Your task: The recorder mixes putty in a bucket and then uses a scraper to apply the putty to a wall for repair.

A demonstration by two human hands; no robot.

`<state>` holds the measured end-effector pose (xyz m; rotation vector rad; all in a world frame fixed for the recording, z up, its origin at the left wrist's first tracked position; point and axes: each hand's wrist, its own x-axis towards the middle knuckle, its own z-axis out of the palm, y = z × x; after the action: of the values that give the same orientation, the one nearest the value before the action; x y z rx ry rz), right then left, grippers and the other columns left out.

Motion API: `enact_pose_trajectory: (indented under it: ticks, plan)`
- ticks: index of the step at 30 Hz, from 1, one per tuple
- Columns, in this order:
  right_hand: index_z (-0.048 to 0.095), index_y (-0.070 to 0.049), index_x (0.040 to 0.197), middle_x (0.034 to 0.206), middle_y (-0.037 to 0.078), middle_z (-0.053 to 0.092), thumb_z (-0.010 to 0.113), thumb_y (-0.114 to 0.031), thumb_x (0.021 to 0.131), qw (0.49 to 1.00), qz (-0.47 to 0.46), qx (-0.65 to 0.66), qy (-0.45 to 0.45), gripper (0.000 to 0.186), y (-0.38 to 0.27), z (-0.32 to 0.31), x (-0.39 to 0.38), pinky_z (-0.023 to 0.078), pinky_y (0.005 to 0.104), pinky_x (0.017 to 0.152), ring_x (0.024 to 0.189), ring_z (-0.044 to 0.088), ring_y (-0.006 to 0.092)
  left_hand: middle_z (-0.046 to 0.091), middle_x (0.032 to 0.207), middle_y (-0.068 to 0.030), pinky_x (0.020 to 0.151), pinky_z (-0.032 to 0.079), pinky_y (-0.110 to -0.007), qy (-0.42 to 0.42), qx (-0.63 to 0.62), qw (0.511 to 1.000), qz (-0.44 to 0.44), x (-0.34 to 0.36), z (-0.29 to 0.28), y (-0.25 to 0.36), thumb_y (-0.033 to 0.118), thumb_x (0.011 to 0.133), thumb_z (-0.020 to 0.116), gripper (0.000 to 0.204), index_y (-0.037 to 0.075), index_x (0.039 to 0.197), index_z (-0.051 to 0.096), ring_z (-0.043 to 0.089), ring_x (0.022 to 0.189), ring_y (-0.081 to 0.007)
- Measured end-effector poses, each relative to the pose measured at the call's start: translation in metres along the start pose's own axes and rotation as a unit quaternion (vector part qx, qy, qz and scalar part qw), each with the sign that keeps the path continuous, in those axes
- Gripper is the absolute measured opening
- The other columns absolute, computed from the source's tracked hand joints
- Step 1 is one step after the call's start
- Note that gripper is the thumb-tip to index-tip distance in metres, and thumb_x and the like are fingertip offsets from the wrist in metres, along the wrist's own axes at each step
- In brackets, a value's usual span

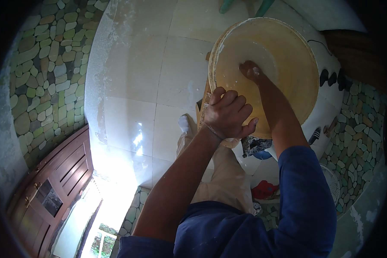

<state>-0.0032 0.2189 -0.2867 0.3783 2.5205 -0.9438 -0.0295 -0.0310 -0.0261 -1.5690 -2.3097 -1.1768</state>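
your left hand (pixel 230 112) is at the near-left rim of the big yellowish tub (pixel 303 81), fingers curled, thumb sticking out to the right; fingertips hidden, so can't tell if it's really clasping the rim. your right hand (pixel 250 71) is down inside the tub, over on the left part, forearm crossing the near rim; its fingers are hidden in what looks like cloudy liquid (pixel 232 56), so can't tell if it's grasping anything. pale streak on the back of that hand. tub sits in front of you, slightly right, pale tiled floor (pixel 129 73) to its left. green legs (pixel 226 5) just beyond it, red item (pixel 265 189) low near your beige trousers (pixel 230 172), brown door (pixel 71 165) at lower left.
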Motion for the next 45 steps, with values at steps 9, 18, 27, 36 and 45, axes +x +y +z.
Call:
enact_pose_trajectory:
  ticks: [9,18,27,36,45]
  plan:
    - [0.067,-0.006,0.102,0.101,0.018,0.066,0.054,-0.035,0.085,0.983,0.052,-0.177,-0.016,0.036,-0.015,-0.003,-0.021,0.049,0.0417,0.089,0.094,0.063,0.0342,0.053,0.072,-0.0008,0.082,0.038,-0.041,-0.044,0.009,0.999,-0.011,-0.002,-0.002,0.002,0.038,0.068,0.067,0.025,0.015,0.065,0.058,0.052,0.080,-0.0192]
    - [0.062,-0.007,0.109,0.101,0.014,0.063,0.049,-0.049,0.086,0.977,0.165,0.125,0.053,0.049,-0.008,-0.026,-0.005,0.046,0.0428,0.088,0.094,0.059,0.0305,0.052,0.071,-0.0002,0.082,0.038,-0.041,-0.028,0.018,0.999,-0.001,-0.002,0.001,0.001,0.040,0.065,0.067,0.026,0.015,0.063,0.057,0.052,0.079,-0.0187]
    - [0.057,-0.008,0.116,0.101,0.009,0.061,0.045,-0.063,0.087,0.859,0.185,0.467,0.105,0.063,-0.016,-0.045,-0.017,0.044,0.0438,0.086,0.094,0.056,0.0268,0.052,0.070,0.0000,0.082,0.037,-0.041,-0.024,0.014,1.000,0.003,-0.003,0.002,0.001,0.040,0.066,0.066,0.026,0.015,0.063,0.057,0.052,0.078,-0.0188]
    - [0.055,-0.006,0.123,0.109,0.007,0.061,0.039,-0.074,0.089,0.682,0.298,0.668,0.002,0.078,-0.012,-0.057,-0.009,0.040,0.0446,0.094,0.102,0.054,0.0250,0.053,0.070,-0.0007,0.081,0.038,-0.041,-0.010,0.014,1.000,0.010,-0.003,0.003,0.000,0.041,0.068,0.065,0.027,0.015,0.063,0.057,0.051,0.077,-0.0195]
    - [0.061,-0.004,0.096,0.088,0.006,0.062,0.057,-0.021,0.093,0.750,0.000,0.660,-0.039,0.018,0.003,-0.046,-0.031,0.052,0.0376,0.068,0.076,0.060,0.0213,0.057,0.072,0.0012,0.077,0.037,-0.041,-0.017,0.023,0.999,0.018,-0.004,0.002,0.000,0.037,0.065,0.067,0.023,0.016,0.065,0.058,0.055,0.078,-0.0195]
